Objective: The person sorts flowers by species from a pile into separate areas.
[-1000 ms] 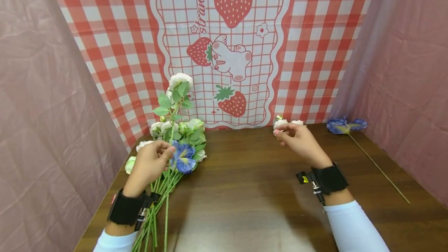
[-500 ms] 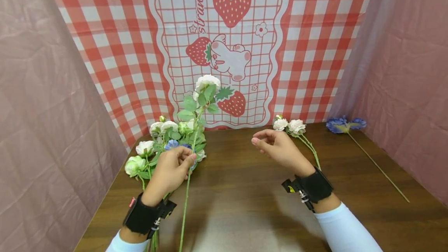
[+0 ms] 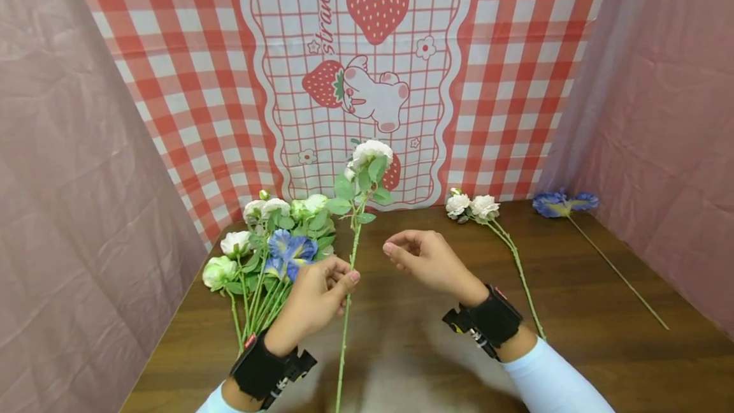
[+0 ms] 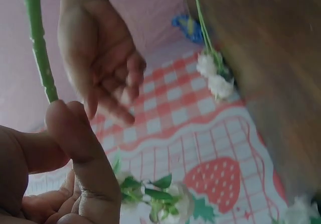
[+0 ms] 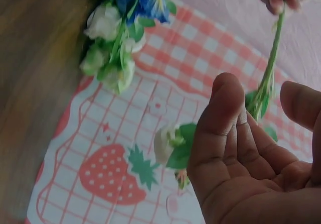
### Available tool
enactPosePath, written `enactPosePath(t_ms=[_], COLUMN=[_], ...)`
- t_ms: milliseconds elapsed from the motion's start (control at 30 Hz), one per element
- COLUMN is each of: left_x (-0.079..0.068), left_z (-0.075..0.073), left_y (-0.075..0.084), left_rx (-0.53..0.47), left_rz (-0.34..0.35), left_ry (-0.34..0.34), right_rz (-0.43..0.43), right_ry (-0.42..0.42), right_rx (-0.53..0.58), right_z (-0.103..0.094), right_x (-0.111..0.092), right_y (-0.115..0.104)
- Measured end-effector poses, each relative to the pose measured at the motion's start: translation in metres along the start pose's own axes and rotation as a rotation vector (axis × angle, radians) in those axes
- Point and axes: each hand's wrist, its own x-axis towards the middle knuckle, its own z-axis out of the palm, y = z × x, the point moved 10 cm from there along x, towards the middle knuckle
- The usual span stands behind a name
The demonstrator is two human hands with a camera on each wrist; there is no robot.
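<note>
The left hand [image 3: 322, 292] has the white flower [image 3: 365, 178] pinched by its green stem [image 3: 344, 343], bloom [image 3: 373, 152] aloft at one o'clock from that hand, while over at three o'clock the right hand [image 3: 434, 264] floats free, fingers loosely bent, and the flower bunch [image 3: 289, 251] lies at eleven.

On the brown, wood-grained table [image 3: 401, 317] lies a spray of ruffled white flowers on a thin green stalk [image 3: 484, 208], to the left of which is placed a bunch of white, pale-green and blue flowers [image 3: 283, 252], and to its right a single blue, wide-petalled flower with a slender green stem [image 3: 564, 204].
</note>
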Motion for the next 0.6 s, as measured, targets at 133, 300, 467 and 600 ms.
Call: enactPosePath(t_ms=[133,300,467,600], left_x=[-0.004,-0.008,-0.011,-0.013], left_z=[0.013,0.029,0.044,0.053], left_y=[0.004,0.007,0.003,-0.002], left_rx=[0.004,-0.016,-0.081,-0.14], left_rz=[-0.01,-0.005,-0.023,-0.039], left_ry=[-0.025,-0.047,-0.059,-0.081], right_rz=[-0.015,-0.032,-0.037,-0.019], right_ry=[-0.009,-0.006,0.002,-0.018], right_rx=[0.03,0.05,0.046,0.058], right_z=[0.012,0.021,0.026,0.03], right_x=[-0.003,-0.005,-0.007,-0.008], right_y=[-0.006,-0.01,-0.012,-0.009])
